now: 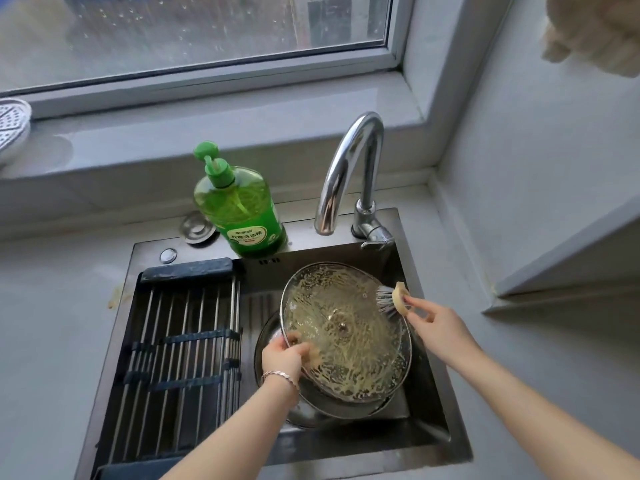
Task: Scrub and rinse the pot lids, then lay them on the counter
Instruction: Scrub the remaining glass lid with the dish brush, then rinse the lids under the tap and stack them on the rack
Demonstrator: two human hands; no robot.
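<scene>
scrubbing step — left hand [282,355] fingers [306,349] grip the soapy lid [346,306] at 8 o'clock, right hand [436,323] pinches the brush [389,299] at 2 o'clock — next, likely a rinse under the tap [349,168].

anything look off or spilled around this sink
Mostly no. A brownish stain marks the counter just left of the sink rim. The yellowish streaks on the glass lid look like suds from the scrub brush, not a spill.

Drying rack [183,341] covers left half of sink [427,427].
</scene>
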